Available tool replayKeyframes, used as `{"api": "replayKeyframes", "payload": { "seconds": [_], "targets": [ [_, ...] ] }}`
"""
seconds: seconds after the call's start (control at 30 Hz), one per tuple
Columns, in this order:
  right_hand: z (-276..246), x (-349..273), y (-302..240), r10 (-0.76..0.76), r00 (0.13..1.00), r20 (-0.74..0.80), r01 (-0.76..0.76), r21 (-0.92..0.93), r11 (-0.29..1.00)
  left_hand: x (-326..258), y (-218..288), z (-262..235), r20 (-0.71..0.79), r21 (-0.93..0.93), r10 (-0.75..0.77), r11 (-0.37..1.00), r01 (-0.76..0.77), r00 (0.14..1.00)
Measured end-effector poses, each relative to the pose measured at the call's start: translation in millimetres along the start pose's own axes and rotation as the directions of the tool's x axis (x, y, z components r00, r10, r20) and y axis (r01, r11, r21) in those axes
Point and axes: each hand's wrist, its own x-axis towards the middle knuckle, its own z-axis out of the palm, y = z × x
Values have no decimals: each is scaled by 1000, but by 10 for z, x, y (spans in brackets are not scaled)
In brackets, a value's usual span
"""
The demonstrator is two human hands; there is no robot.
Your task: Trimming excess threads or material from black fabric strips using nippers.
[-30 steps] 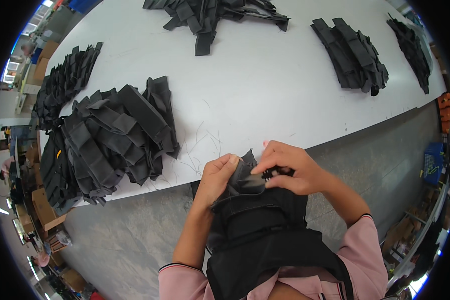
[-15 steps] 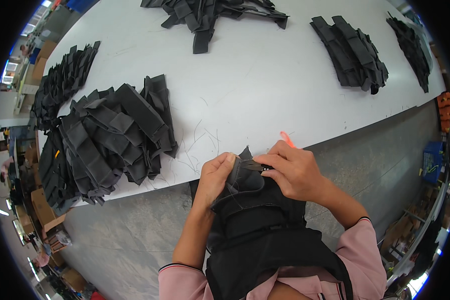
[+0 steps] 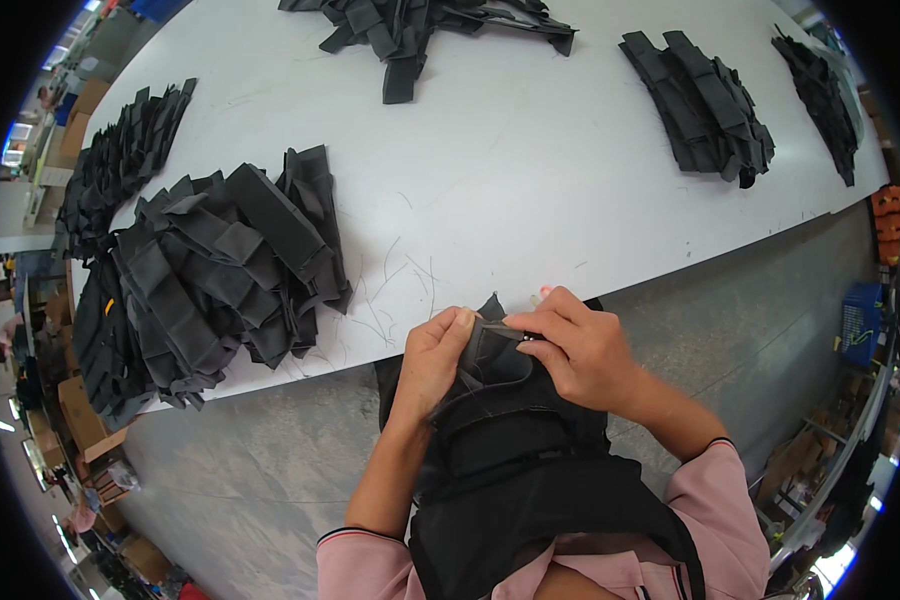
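Between the thumb and fingers of my left hand (image 3: 432, 355) is pinched a dark grey fabric piece (image 3: 498, 368) with a stitched edge. It hangs in front of my black apron (image 3: 550, 500), close to the table's near edge. My right hand (image 3: 582, 350) is closed on small thread snips (image 3: 502, 330), whose blades lie against the fabric's upper edge beside my left thumb. A bit of pinkish-orange (image 3: 544, 293) shows behind the right fingers. The handles of the snips are mostly hidden in that hand.
On the white table (image 3: 510, 190) a large heap of dark fabric pieces (image 3: 220, 270) lies at left. More piles lie at far left (image 3: 125, 160), the back (image 3: 400, 40), right (image 3: 700, 110) and far right (image 3: 820, 100). Loose threads (image 3: 395, 290) are scattered nearby. A blue crate (image 3: 860, 322) stands at right.
My right hand has turned and shifted slightly left with the snips. Less of the pinkish-orange bit shows behind it. My left hand keeps its pinch on the fabric.
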Motion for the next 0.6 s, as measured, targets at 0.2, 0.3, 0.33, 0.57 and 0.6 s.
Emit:
{"api": "replayKeyframes", "payload": {
  "seconds": [0.2, 0.3, 0.33, 0.57, 0.6],
  "targets": [
    [6, -54, -27, 90, 996, -13, -90, 34, 995, 18, -50, 7, -99, 340, 222, 924, -177, 970],
    [-11, -55, -63, 23, 998, -51, -26, -54, 998, 11, -68, 54, -164, 458, 326, 861, -221, 931],
    [-23, -33, -117, 10, 999, -39, -12, -72, 997, 4, -64, 58, -166, 457, 326, 862, -220, 931],
    [49, -33, -148, -16, 1000, -21, 12, -212, 977, -57, 47, 147, -185, 619, 400, 757, -210, 897],
    [51, -39, -147, -16, 1000, -21, 11, -213, 977, -58, 48, 146, -187, 626, 399, 752, -204, 898]
  ]
}}
